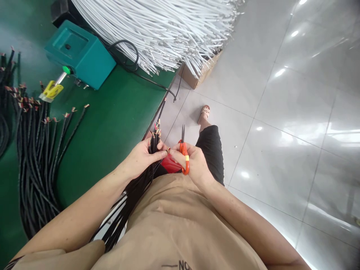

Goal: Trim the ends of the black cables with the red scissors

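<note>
Clock directions are read from the bundle, with 12 at the top of the view. The likeliest trouble is a dropped cable: the black cables [144, 180] are many for 1 hand, and with their ends uneven, a thin cable could slide out and fall to the floor [239, 93], which lies bare from 1 to 4 o'clock past the edge of the table [98, 150]. The coloured wire ends [156, 132] look fine, so a hard tug or twist could bend or break a strand. The scissors [185, 159] are another risk: their points aim toward 12, and a turn of the wrist could bring them against the wires or the other fingers.

The left hand [140, 157] is curled round the bundle just below its ends, thumb across it, with little gap visible. The ends poke out toward 12, 1 cable reaching farther toward 1, while the length trails toward 7, beside the shirt [168, 217]. The right hand [198, 163], at 3 to 4, has the scissors looped on its fingers; its thumb and finger pinch a small wire end at the left thumb's tip. Whether the blades are fully together I cannot tell.
</note>
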### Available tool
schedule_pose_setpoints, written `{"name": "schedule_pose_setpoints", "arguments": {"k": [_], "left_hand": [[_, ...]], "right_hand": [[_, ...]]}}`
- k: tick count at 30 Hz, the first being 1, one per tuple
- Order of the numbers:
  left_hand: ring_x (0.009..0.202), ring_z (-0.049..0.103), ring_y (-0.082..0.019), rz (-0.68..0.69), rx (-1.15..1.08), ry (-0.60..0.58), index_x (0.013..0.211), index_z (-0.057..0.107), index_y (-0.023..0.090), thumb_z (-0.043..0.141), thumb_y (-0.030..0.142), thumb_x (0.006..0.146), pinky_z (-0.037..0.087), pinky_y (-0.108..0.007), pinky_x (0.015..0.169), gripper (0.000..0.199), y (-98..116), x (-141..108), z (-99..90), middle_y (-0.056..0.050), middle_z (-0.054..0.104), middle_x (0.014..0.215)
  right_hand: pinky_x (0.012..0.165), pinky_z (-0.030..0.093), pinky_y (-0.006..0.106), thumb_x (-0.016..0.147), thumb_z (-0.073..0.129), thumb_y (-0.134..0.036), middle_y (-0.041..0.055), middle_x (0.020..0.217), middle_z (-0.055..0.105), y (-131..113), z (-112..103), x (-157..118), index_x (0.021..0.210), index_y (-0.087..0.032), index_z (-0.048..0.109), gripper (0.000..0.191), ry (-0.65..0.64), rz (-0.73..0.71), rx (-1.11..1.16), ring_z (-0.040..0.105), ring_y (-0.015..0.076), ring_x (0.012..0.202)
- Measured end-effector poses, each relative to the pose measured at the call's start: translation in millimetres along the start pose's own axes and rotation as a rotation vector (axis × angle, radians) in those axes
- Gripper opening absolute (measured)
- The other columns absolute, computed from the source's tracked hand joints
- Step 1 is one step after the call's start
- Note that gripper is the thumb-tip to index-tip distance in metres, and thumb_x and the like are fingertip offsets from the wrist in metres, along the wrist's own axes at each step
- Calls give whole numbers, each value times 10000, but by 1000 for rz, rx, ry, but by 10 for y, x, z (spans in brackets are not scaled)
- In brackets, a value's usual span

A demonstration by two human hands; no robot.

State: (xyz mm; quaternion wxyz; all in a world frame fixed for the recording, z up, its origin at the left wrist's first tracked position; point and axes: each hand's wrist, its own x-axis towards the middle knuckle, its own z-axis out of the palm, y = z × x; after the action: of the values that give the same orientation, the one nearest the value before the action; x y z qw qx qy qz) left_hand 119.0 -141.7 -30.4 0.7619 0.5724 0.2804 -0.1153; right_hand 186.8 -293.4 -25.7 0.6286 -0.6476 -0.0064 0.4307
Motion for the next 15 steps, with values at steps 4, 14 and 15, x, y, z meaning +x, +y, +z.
{"name": "schedule_pose_setpoints", "arguments": {"k": [4, 14, 15], "left_hand": [[751, 526, -114, 17, -18, -7, 741, 502, 171, 757, 242, 680, 418, -257, 736, 272, 16, -11, 7, 13, 562, 803], [651, 463, -95, 39, 45, -51, 940, 640, 173, 670, 353, 797, 383, -243, 650, 232, -111, -28, 4, 20, 554, 731], [652, 463, -95, 35, 56, -47, 907, 640, 169, 670, 359, 797, 383, -243, 652, 222, -107, -33, 6, 22, 545, 716]], "right_hand": [[541, 381, 224, 693, 680, -360, -35, 589, 523, -46, -31, -27, 653, -168, 605, 210, 25, -45, -59, 438, 85, 552], [578, 461, 233, 742, 616, -263, -13, 650, 603, -166, 18, 115, 724, -172, 613, 92, 43, -126, 97, 542, 100, 580], [573, 465, 236, 737, 622, -269, -14, 643, 604, -161, 34, 119, 726, -173, 615, 96, 42, -120, 102, 547, 102, 573]]}}
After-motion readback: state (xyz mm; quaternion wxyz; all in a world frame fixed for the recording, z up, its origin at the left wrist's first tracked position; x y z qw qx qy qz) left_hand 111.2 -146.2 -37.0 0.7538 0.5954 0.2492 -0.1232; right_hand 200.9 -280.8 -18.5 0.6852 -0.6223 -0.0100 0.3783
